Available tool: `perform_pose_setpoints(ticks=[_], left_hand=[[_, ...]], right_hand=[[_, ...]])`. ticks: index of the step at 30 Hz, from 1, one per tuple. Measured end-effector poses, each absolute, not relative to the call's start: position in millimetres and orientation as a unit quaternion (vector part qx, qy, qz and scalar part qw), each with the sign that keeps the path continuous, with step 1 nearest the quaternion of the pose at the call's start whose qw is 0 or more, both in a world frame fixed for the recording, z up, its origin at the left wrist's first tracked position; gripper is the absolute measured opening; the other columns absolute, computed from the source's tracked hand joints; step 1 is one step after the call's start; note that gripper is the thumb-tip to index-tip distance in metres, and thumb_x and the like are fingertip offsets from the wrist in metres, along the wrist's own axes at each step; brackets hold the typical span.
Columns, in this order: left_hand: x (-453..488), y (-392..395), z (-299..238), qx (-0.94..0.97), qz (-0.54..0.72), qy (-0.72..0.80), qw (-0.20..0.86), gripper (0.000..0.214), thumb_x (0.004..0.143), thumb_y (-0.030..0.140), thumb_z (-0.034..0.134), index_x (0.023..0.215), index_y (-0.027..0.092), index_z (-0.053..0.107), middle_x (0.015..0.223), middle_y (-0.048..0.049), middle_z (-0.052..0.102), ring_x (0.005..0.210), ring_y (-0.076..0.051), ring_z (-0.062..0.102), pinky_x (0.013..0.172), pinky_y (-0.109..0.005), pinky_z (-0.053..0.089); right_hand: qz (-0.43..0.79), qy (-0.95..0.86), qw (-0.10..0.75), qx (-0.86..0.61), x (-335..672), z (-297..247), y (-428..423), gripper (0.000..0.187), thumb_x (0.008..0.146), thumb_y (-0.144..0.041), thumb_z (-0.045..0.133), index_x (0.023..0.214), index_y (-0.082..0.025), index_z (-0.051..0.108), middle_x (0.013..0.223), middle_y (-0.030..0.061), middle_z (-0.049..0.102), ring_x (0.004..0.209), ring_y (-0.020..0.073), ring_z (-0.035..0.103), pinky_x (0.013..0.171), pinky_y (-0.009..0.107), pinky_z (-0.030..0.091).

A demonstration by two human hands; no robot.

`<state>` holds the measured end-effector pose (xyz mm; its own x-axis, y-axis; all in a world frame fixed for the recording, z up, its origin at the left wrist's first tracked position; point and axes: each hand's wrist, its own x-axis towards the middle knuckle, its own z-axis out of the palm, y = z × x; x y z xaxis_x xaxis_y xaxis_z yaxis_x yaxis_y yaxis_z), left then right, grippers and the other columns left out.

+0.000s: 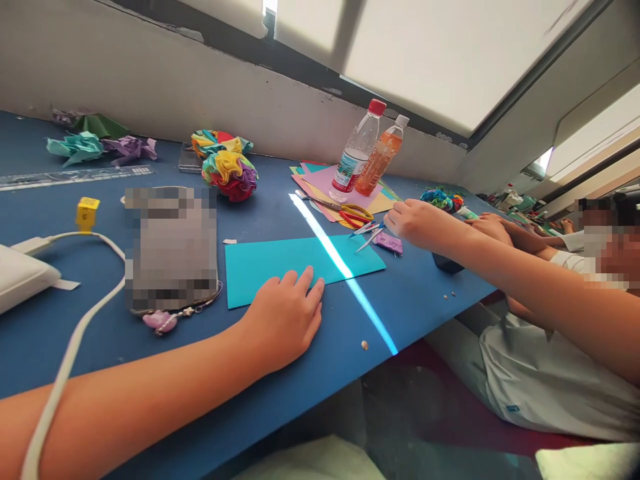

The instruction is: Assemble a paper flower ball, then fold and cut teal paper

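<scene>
My left hand [285,317] lies palm down with its fingers stretched over the lower edge of a flat turquoise sheet of paper [260,267], pressing it to the blue table. At the sheet's right end, my right hand [415,223] pinches what looks like a pair of compasses [371,233], blue and silver with two pointed legs. Its legs are spread over the paper; my fingers partly hide its top. Close by lies a small purple packet [389,243]. Yellow-handled scissors [355,215] rest on stacked coloured paper [320,183] behind the sheet.
Two bottles, one red-capped [350,163] and one orange [383,157], stand on the paper stack. Ruffled paper balls [230,175] and crumpled paper [83,147] lie behind. A blurred-out item [175,247] and a white cable [83,327] are left. A person [545,360] sits at right.
</scene>
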<state>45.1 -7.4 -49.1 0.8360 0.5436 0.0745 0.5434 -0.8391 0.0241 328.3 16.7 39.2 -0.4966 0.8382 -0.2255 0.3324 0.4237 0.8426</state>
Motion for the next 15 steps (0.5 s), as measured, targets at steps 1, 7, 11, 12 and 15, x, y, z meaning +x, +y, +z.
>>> perform_pose_setpoints(ticks=[1, 7, 11, 12, 15], left_hand=[[45, -7, -49, 0.958, 0.039, 0.284, 0.000, 0.048, 0.096, 0.027, 0.029, 0.137, 0.013, 0.049, 0.143, -0.0179, 0.047, 0.110, -0.033, 0.059, 0.081, -0.045, 0.053], [44, -7, -50, 0.958, 0.041, 0.285, -0.001, 0.048, 0.096, 0.027, 0.029, 0.137, 0.013, 0.049, 0.143, -0.0181, 0.047, 0.110, -0.034, 0.059, 0.081, -0.045, 0.052], [44, -8, -50, 0.957, 0.049, 0.286, -0.002, 0.048, 0.096, 0.027, 0.028, 0.137, 0.013, 0.050, 0.141, -0.0186, 0.048, 0.110, -0.034, 0.059, 0.080, -0.046, 0.052], [44, -8, -50, 0.957, 0.050, 0.287, -0.001, 0.048, 0.096, 0.027, 0.028, 0.137, 0.013, 0.050, 0.141, -0.0184, 0.049, 0.109, -0.034, 0.059, 0.080, -0.046, 0.052], [43, -10, -48, 0.956, 0.057, 0.288, 0.002, 0.048, 0.096, 0.027, 0.027, 0.137, 0.014, 0.050, 0.140, -0.0172, 0.050, 0.108, -0.033, 0.059, 0.079, -0.046, 0.053]], right_hand=[[0.374, 0.777, 0.326, 0.386, 330, 39, 13, 0.021, 0.080, 0.002, 0.045, 0.077, -0.010, 0.063, 0.071, 0.0099, 0.063, 0.069, 0.0207, 0.056, 0.060, 0.029, 0.032], [0.350, 0.771, 0.305, 0.436, 345, 59, 6, 0.023, 0.077, 0.004, 0.044, 0.081, -0.010, 0.062, 0.076, 0.0113, 0.065, 0.072, 0.0217, 0.057, 0.061, 0.029, 0.032], [0.333, 0.721, 0.208, 0.570, 340, 59, 22, 0.024, 0.089, -0.009, 0.038, 0.091, -0.010, 0.062, 0.082, 0.0134, 0.067, 0.079, 0.0232, 0.061, 0.062, 0.029, 0.032], [0.310, 0.704, 0.175, 0.615, 333, 54, 30, 0.027, 0.093, -0.017, 0.037, 0.096, -0.010, 0.062, 0.086, 0.0146, 0.068, 0.082, 0.0242, 0.062, 0.062, 0.029, 0.033], [0.220, 0.657, 0.119, 0.711, 305, 29, 56, 0.037, 0.096, -0.028, 0.032, 0.108, -0.008, 0.061, 0.097, 0.0206, 0.068, 0.088, 0.0282, 0.064, 0.062, 0.030, 0.035]])
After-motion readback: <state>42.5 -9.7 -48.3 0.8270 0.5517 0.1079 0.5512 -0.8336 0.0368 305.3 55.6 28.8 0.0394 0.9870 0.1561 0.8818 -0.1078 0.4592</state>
